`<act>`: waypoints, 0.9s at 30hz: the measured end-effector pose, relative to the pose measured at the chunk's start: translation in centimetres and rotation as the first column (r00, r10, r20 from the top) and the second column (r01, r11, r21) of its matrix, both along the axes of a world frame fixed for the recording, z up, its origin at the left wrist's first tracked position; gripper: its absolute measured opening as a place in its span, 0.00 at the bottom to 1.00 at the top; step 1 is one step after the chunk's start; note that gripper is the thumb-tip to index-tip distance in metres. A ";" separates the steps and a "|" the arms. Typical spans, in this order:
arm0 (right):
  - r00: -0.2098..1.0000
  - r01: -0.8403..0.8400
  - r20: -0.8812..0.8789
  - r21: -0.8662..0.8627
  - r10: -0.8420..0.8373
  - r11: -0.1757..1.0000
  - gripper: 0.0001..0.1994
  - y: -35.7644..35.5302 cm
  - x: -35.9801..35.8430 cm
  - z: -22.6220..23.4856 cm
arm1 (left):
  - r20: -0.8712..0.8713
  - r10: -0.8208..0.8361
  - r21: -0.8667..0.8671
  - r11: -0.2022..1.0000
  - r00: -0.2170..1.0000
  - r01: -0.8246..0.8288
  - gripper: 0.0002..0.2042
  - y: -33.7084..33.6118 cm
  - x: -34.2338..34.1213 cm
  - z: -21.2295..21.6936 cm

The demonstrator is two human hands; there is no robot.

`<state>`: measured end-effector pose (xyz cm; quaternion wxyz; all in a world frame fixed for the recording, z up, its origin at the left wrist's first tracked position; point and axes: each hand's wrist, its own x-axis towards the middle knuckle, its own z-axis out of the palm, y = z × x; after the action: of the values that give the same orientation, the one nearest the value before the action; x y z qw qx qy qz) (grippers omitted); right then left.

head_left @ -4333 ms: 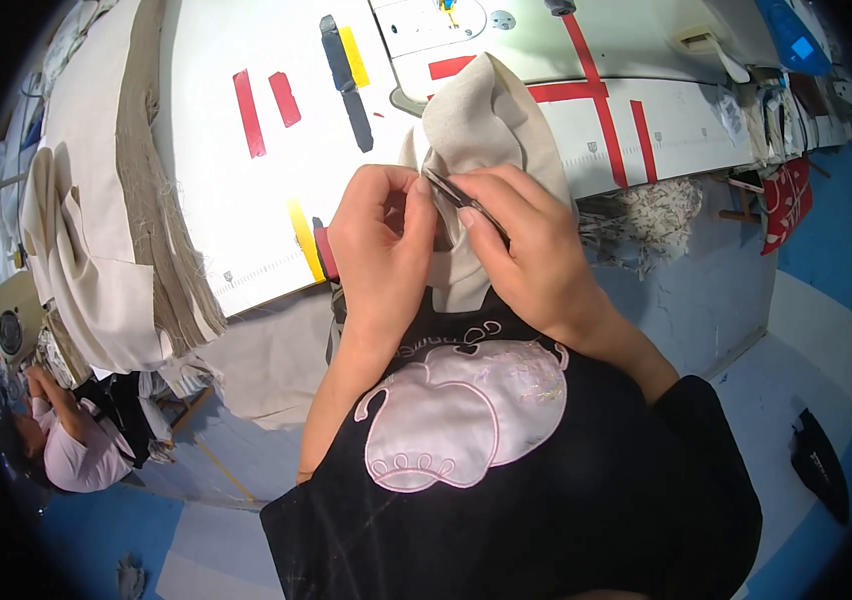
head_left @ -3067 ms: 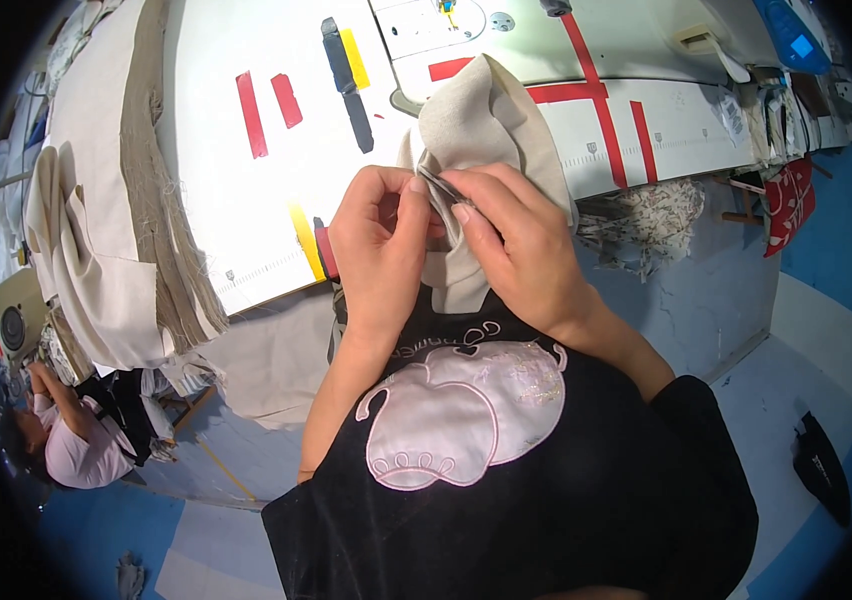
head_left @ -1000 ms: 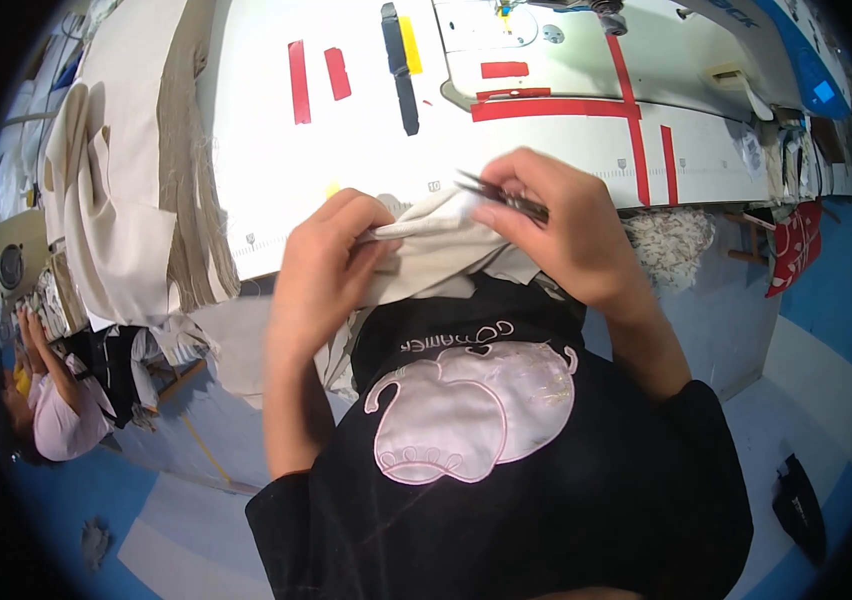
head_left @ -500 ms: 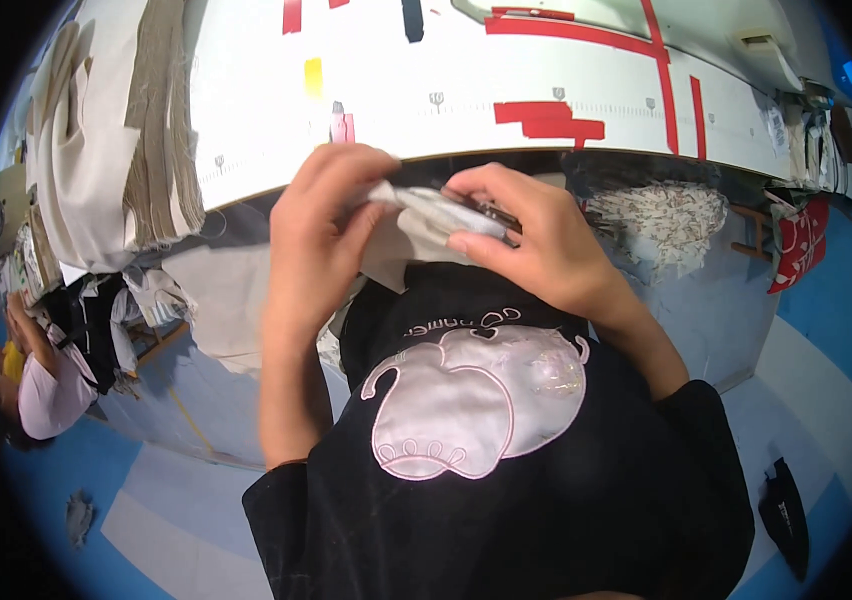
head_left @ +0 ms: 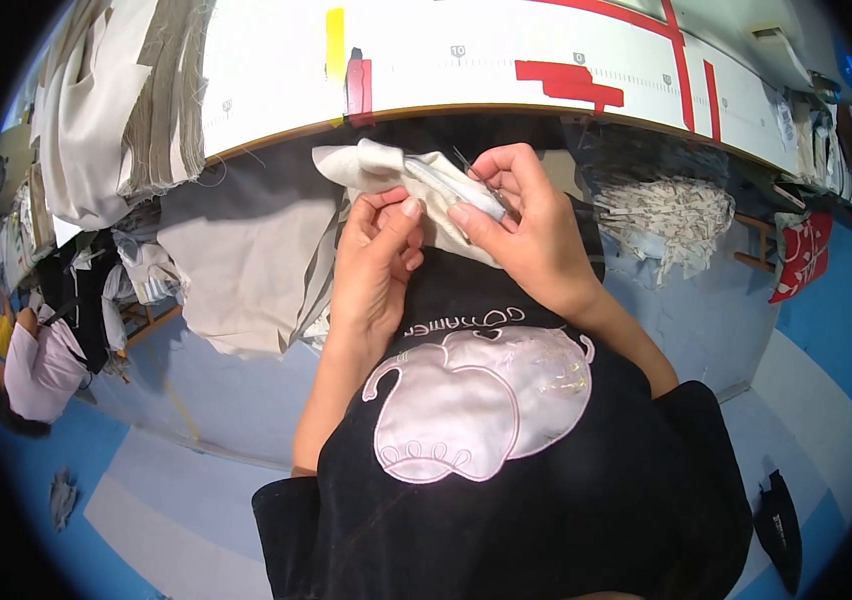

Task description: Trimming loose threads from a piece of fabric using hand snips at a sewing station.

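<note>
A small piece of cream fabric (head_left: 371, 168) is held in front of my chest, just below the edge of the white worktable (head_left: 506, 60). My left hand (head_left: 378, 262) pinches the cloth from below with thumb and fingers. Above and to the right, my right hand (head_left: 526, 232) grips the same cloth, and a thin metal tool (head_left: 466, 165), likely small snips, pokes out between its fingers against the fabric. Both hands touch at the cloth's folded edge.
Red tape strips (head_left: 566, 82) and a yellow strip (head_left: 334, 40) mark the table. Stacked beige and cream cloth (head_left: 116, 110) lies on its left end, more fabric (head_left: 236, 265) hangs below. Shredded scraps (head_left: 661, 215) sit right. Another person (head_left: 31, 365) is at far left.
My hands and the cloth have come off the tabletop and down toward my chest. The cloth is now bunched small between both hands, and my head has tilted downward.
</note>
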<state>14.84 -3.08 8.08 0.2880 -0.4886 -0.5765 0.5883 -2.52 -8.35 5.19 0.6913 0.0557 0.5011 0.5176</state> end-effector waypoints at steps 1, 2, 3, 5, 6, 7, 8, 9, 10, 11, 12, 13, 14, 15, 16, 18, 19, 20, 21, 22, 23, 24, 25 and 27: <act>1.000 0.002 0.018 0.008 -0.002 1.000 0.16 0.0 0.2 -0.2 | 0.000 -0.001 0.003 1.000 1.000 0.001 0.09 0.1 0.2 -0.1; 0.999 0.008 0.037 0.017 -0.009 1.000 0.15 0.0 0.2 -0.4 | -0.089 0.007 0.028 1.000 0.996 -0.004 0.10 0.2 0.5 -0.2; 0.999 0.014 0.037 0.019 -0.015 1.000 0.15 0.0 0.2 -0.6 | -0.177 0.017 0.052 0.999 0.984 -0.007 0.11 0.4 0.7 -0.2; 0.998 0.056 0.020 0.123 -0.059 0.991 0.15 -0.1 0.2 -1.1 | -0.094 0.096 0.041 0.995 0.991 -0.092 0.11 0.6 0.8 0.4; 0.997 0.064 0.022 0.124 -0.068 0.990 0.15 -0.1 0.3 -1.2 | -0.012 0.181 0.019 0.983 0.983 -0.180 0.11 0.7 0.9 0.8; 0.995 0.085 0.032 0.131 -0.090 0.988 0.15 -0.1 0.4 -1.3 | -0.010 0.171 0.019 0.985 0.985 -0.171 0.11 0.9 0.9 1.0; 0.994 0.100 0.039 0.138 -0.106 0.985 0.15 -0.1 0.4 -1.3 | 0.079 0.093 -0.024 0.996 0.993 -0.091 0.10 1.1 0.8 1.3; 0.993 0.103 0.038 0.139 -0.109 0.985 0.15 -0.1 0.4 -1.1 | 0.171 0.017 -0.060 0.998 0.985 -0.007 0.09 1.2 0.6 1.4; 0.995 0.095 0.021 0.081 -0.097 0.992 0.15 -0.2 0.4 -0.8 | 0.197 -0.095 0.030 0.995 0.976 0.091 0.09 1.1 0.1 0.2; 0.996 0.086 0.007 0.023 -0.087 0.996 0.15 -0.2 0.5 -0.6 | 0.200 -0.099 0.030 0.995 0.975 0.095 0.09 1.2 0.5 0.3; 0.996 0.090 0.009 0.023 -0.090 0.996 0.15 -0.2 0.6 -0.8 | 0.006 -0.077 0.018 0.997 0.997 0.077 0.11 1.4 1.3 0.7; 0.994 0.089 0.060 0.100 -0.096 0.991 0.14 -0.2 0.8 -1.1 | -0.189 -0.055 0.010 0.998 0.980 0.058 0.12 1.4 1.7 0.9; 0.988 0.087 0.109 0.175 -0.107 0.981 0.14 -0.1 1.1 -1.2 | -0.181 -0.025 0.074 0.996 0.983 0.039 0.14 1.1 1.4 0.7; 0.987 0.093 0.111 0.175 -0.113 0.980 0.14 0.0 1.3 -1.3 | -0.180 -0.032 0.073 0.996 0.983 0.045 0.14 1.0 1.1 0.8; 0.982 0.099 0.139 0.210 -0.130 0.973 0.13 0.2 1.5 -1.3 | -0.084 -0.018 0.135 0.990 0.996 0.030 0.13 1.0 0.8 1.0; 0.975 0.107 0.166 0.243 -0.150 0.964 0.12 0.2 1.6 -1.3 | 0.125 0.036 0.116 0.992 0.992 -0.051 0.12 1.0 1.0 1.5; 0.976 0.108 0.157 0.260 -0.153 0.959 0.11 0.2 1.5 -1.4 | 0.124 0.032 0.115 0.992 0.992 -0.046 0.12 1.2 1.2 1.9; 0.977 0.108 0.148 0.277 -0.153 0.955 0.10 0.1 1.5 -1.5 | 0.193 0.006 0.055 0.998 0.981 -0.016 0.12 1.3 1.5 2.2; 0.977 0.111 0.148 0.276 -0.156 0.955 0.10 0.1 1.5 -1.6 | 0.261 -0.017 -0.004 1.000 0.965 0.018 0.13 1.4 1.6 2.3; 0.983 0.097 0.126 0.282 -0.137 0.954 0.10 0.0 1.5 -1.6 | 0.301 -0.098 0.045 0.995 0.948 0.088 0.14 1.5 1.2 1.4; 0.988 0.083 0.104 0.289 -0.117 0.954 0.10 0.0 1.5 -1.6 | 0.302 -0.101 0.044 0.995 0.948 0.092 0.14 1.6 1.4 1.1; 0.987 0.087 0.105 0.288 -0.121 0.954 0.10 -0.1 1.7 -1.6 | 0.193 -0.128 0.069 0.991 0.973 0.117 0.15 1.7 1.6 0.9; 0.984 0.040 0.150 0.338 -0.096 0.940 0.10 -0.1 2.0 -1.5 | 0.081 -0.151 0.091 0.985 0.985 0.144 0.15 1.7 2.0 0.8; 0.977 -0.001 0.197 0.383 -0.081 0.924 0.10 -0.2 2.2 -1.3 | 0.016 -0.072 0.055 0.996 0.997 0.071 0.14 2.2 2.9 1.8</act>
<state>17.06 -3.27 6.82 0.3270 -0.4941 -0.6966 0.4045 0.41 -6.19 6.99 0.7121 0.0877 0.4782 0.5066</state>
